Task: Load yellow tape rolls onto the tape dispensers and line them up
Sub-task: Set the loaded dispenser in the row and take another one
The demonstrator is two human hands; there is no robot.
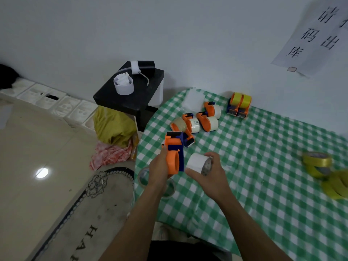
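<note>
loaded dispensers (pixel 239 105): two, yellow tape on, upright side by side at the table's (pixel 263 166) far edge
empty dispenser (pixel 174 153): orange and blue, gripped in left hand (pixel 160 170)
yellow rolls (pixel 317 163): loose heap, right side

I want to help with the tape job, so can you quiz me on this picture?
1. True or false: the left hand grips an orange dispenser.
2. What colour is the roll held by the right hand? A yellow, B white, C red.
3. How many yellow-loaded dispensers stand side by side near the wall?
Key: 1 true; 2 B; 3 two.
</note>
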